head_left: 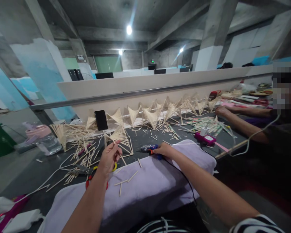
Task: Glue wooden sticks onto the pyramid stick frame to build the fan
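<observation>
A thin wooden stick [123, 160] is pinched between the fingers of my left hand [111, 156], its lower end jutting out below them. Just beyond that hand, a twisted fan-shaped stick model [119, 133] stands on a square stick frame; whether the pinched stick touches it I cannot tell. My right hand [164, 150] grips a blue glue gun [146, 147] with an orange trigger, its nozzle pointing left toward the model. Loose short sticks [133, 176] lie on the lilac towel [157, 181] between my arms. Pliers [81, 170] and red-and-yellow-handled tools lie by my left wrist.
Several finished stick models [151, 116] line the back. A phone [101, 120] leans upright among them. A water bottle [47, 142] and loose sticks stand left. A pink power strip [205, 138] with cables sits right. A co-worker's hand [221, 112] works at the far right.
</observation>
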`<state>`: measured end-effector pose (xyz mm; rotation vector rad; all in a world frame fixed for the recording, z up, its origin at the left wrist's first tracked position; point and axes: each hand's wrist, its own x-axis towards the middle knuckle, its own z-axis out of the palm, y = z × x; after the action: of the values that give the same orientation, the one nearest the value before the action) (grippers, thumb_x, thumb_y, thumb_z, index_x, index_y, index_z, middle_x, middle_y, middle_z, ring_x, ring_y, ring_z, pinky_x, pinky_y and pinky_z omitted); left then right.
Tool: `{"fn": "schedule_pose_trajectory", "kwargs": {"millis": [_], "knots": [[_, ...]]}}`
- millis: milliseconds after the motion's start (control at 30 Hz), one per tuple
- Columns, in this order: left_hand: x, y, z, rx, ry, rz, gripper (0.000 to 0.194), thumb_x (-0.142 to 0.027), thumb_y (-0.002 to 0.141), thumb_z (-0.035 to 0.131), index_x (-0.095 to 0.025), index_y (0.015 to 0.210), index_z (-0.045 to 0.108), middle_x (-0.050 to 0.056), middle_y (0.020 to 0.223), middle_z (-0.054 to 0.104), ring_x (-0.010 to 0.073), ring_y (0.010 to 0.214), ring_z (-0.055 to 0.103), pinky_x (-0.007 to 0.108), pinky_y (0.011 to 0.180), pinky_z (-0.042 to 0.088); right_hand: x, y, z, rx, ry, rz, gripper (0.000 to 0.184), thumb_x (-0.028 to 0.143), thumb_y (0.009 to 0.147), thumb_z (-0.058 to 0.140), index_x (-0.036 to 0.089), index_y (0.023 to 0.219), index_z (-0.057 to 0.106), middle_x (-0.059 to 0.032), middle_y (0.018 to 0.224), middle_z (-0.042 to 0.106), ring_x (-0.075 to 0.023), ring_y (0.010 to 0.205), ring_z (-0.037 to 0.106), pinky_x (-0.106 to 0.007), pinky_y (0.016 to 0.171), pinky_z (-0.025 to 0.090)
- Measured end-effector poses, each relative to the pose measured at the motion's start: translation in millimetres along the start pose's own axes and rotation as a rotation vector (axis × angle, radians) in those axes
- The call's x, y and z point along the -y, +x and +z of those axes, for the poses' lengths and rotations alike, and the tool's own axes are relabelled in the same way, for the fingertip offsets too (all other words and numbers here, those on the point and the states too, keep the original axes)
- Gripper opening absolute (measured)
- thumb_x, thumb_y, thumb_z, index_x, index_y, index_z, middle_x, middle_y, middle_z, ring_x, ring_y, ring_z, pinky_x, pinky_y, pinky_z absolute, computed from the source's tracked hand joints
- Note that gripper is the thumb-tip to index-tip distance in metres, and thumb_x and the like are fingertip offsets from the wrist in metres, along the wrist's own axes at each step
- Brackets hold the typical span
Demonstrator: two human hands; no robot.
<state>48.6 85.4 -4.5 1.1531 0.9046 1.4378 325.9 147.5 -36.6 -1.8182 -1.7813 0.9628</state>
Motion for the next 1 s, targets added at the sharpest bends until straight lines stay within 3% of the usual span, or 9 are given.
{"fn": "schedule_pose_trajectory", "kwargs": {"millis": [100,267,400,533,667,800,1000], "knots": [[-3,1,-2.7,-0.017,-0.082,0.004,0.033,-0.037,0.077,0.06,-0.015,0.101,0.057,-0.002,0.06,0.057,0.0032,0.037,0.042,0.014,0.035,0.027,-1,-1,-2,0.073,0.188,0.048,0.025,0.037,0.059,0.068,0.015,0.052,0.057,0.0012,0.039,0.049,-0.0113,0.037,0.045,-0.022,0.037,0.031],[-5,1,-8.3,-0.037,-0.14,0.023,0.03,-0.034,0.075,0.062,-0.016,0.098,0.059,-0.002,0.061,0.058,0.0035,0.04,0.043,0.013,0.036,0.029,7,-17,-3,0.265,0.55,0.042,0.019,0.03,0.071,0.056,0.012,0.072,0.06,-0.0062,0.062,0.064,-0.013,0.053,0.058,-0.022,0.047,0.045],[-7,1,-10.8,-0.042,-0.156,0.038,0.03,-0.031,0.075,0.063,-0.015,0.099,0.06,-0.001,0.061,0.058,0.003,0.039,0.043,0.013,0.036,0.029,15,-34,1,0.429,0.762,-0.013,0.023,0.029,0.075,0.052,0.01,0.081,0.062,-0.0109,0.08,0.067,-0.0128,0.067,0.063,-0.022,0.059,0.05],[-10,0,-14.4,-0.065,-0.166,0.042,0.03,-0.031,0.075,0.063,-0.015,0.1,0.061,-0.002,0.06,0.058,0.0023,0.038,0.042,0.012,0.036,0.029,23,-45,14,0.522,1.045,-0.172,0.029,0.024,0.067,0.064,0.012,0.093,0.059,-0.0083,0.091,0.066,-0.0089,0.063,0.059,-0.018,0.052,0.045],[-11,-1,-16.8,-0.089,-0.167,0.053,0.028,-0.032,0.075,0.063,-0.016,0.098,0.06,-0.002,0.059,0.058,0.0019,0.036,0.04,0.012,0.035,0.027,34,-54,30,0.375,1.086,-0.362,0.035,0.026,0.062,0.07,0.016,0.093,0.056,-0.0043,0.087,0.065,-0.0065,0.051,0.05,-0.019,0.047,0.039],[-9,-1,-15.2,-0.074,-0.14,0.046,0.028,-0.032,0.075,0.063,-0.016,0.097,0.059,-0.003,0.058,0.057,0.0007,0.034,0.037,0.011,0.034,0.025,44,-67,37,0.165,1.026,-0.408,0.036,0.027,0.061,0.07,0.019,0.093,0.056,-0.0025,0.084,0.065,-0.0075,0.053,0.048,-0.022,0.051,0.039],[-7,-5,-10.1,0.038,-0.054,-0.038,0.025,-0.033,0.077,0.061,-0.016,0.094,0.056,-0.003,0.052,0.056,-0.0002,0.029,0.028,0.011,0.03,0.015,51,-83,40,0.186,0.994,-0.394,0.024,0.028,0.061,0.068,0.015,0.081,0.062,-0.0012,0.072,0.06,-0.0078,0.053,0.045,-0.022,0.051,0.036]]}}
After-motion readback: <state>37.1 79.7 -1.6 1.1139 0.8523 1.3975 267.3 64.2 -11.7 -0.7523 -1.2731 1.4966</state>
